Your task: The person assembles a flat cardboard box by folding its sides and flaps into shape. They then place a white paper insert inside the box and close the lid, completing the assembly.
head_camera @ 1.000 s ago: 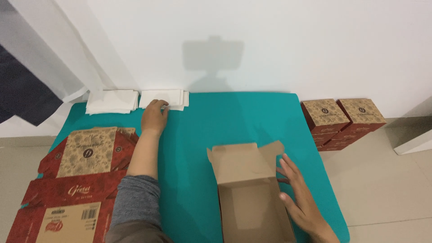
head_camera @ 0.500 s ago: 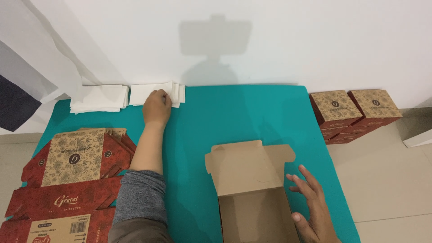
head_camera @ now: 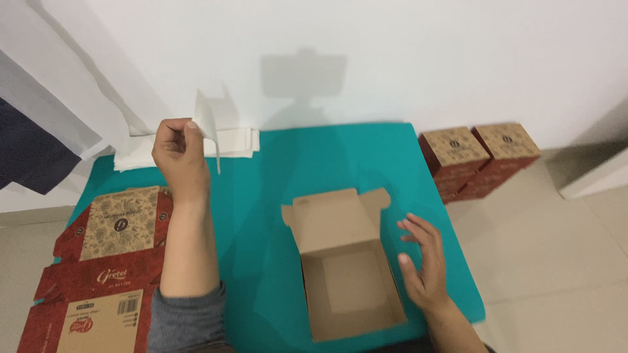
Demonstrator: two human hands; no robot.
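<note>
Half a second ago the left hand [head_camera: 175,151] lay flat on the white stack at the far edge of the mat; now it is raised off it with a white paper sheet [head_camera: 208,124] pinched between thumb and fingers, the sheet standing nearly upright and hanging a little below the fingertips. Its grey sleeve [head_camera: 186,320] sits bunched low on the forearm. The right hand [head_camera: 424,263] has barely shifted: it hovers with fingers spread and holds nothing, just beside the right wall of the open cardboard box [head_camera: 347,271], and whether it touches the box I cannot tell.

That box rests on the teal mat [head_camera: 261,216] with its lid flap folded back toward the wall, plain brown inside, nothing in it. Behind the lifted sheet, the stack of white sheets [head_camera: 232,140] lies at the mat's far edge, with a second white stack [head_camera: 134,155] just beside it to the left. On the left part of the mat, partly overhanging it, lie flattened red and tan patterned cartons [head_camera: 108,261], unfolded. Off the mat to the right, two assembled red and tan boxes [head_camera: 477,157] stand side by side on the tiled floor [head_camera: 556,261] against the white wall [head_camera: 392,59]. A pale curtain [head_camera: 59,91] hangs at the upper left.
</note>
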